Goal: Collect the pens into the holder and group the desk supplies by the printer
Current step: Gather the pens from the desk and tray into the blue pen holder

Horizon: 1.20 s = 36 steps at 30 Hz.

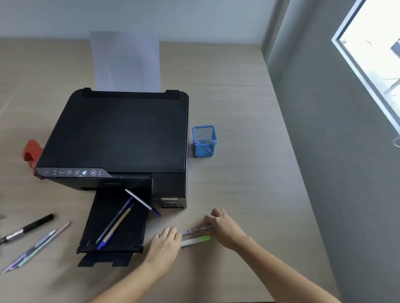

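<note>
Two pens lie side by side on the desk right of the printer's output tray: a patterned pen (194, 231) and a white pen with a green cap (196, 240). My right hand (223, 228) pinches the right end of the patterned pen. My left hand (165, 243) rests on the left ends of both pens, fingers curled. The blue mesh pen holder (204, 141) stands empty beside the black printer (117, 136). Three more pens (122, 219) lie on the output tray (113, 225). A black marker (27, 227) and several pastel pens (38, 247) lie at the left.
A red tape dispenser (31, 154) sits against the printer's left side. A sheet of paper (126, 61) stands in the rear feed. The desk (242, 107) meets a grey wall on the right, with a window (382, 56) above.
</note>
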Each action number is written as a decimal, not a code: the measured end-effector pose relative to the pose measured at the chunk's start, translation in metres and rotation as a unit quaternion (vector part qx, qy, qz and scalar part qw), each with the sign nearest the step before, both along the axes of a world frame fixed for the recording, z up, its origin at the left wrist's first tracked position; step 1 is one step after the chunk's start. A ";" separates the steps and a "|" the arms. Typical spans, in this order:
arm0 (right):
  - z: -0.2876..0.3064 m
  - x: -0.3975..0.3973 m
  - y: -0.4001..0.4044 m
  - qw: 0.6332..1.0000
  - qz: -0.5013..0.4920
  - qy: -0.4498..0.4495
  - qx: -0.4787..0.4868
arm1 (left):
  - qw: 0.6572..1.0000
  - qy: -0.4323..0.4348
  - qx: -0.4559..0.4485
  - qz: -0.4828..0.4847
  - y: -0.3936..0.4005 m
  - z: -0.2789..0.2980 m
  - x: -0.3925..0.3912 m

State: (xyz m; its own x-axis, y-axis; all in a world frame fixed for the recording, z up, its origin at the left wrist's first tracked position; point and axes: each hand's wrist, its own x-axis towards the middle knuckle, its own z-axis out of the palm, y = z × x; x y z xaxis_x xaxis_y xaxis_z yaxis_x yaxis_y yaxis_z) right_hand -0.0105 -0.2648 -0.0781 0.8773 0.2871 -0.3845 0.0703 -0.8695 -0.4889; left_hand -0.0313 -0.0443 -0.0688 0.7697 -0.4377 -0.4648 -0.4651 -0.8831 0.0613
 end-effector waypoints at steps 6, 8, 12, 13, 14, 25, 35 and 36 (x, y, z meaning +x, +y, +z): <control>0.002 0.002 -0.057 0.996 -0.083 0.017 -0.032 | 0.998 0.028 -0.036 0.033 -0.031 0.085 0.022; 0.014 0.011 -0.079 0.983 -0.179 0.027 0.011 | 0.994 -0.020 -0.104 0.029 -0.043 0.129 0.046; 0.050 0.048 -0.100 0.924 -0.363 -0.072 0.102 | 0.957 -0.214 -0.193 0.004 -0.068 0.189 0.125; 0.060 0.060 -0.101 0.906 -0.390 -0.109 0.120 | 0.954 -0.238 -0.181 0.006 -0.076 0.196 0.150; 0.071 0.072 -0.100 0.887 -0.416 -0.140 0.143 | 0.956 -0.242 -0.163 0.016 -0.085 0.201 0.174; 0.111 0.161 -0.049 0.855 -0.447 -0.191 0.182 | 0.991 -0.103 0.057 -0.062 -0.147 0.153 0.265; 0.099 0.128 -0.028 0.888 -0.371 -0.205 0.178 | 0.897 -0.150 -0.411 0.055 0.002 0.218 0.170; 0.093 0.112 -0.024 0.889 -0.358 -0.219 0.183 | 0.894 -0.163 -0.409 0.082 0.028 0.214 0.153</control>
State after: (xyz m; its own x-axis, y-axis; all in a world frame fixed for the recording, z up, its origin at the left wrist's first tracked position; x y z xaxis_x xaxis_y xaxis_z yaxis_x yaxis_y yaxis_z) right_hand 0.1017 -0.2893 0.0145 0.9282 -0.3695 0.0443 -0.1831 -0.5570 -0.8101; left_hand 0.1216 -0.0166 0.1456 0.8913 -0.3968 0.2195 -0.4438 -0.6633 0.6026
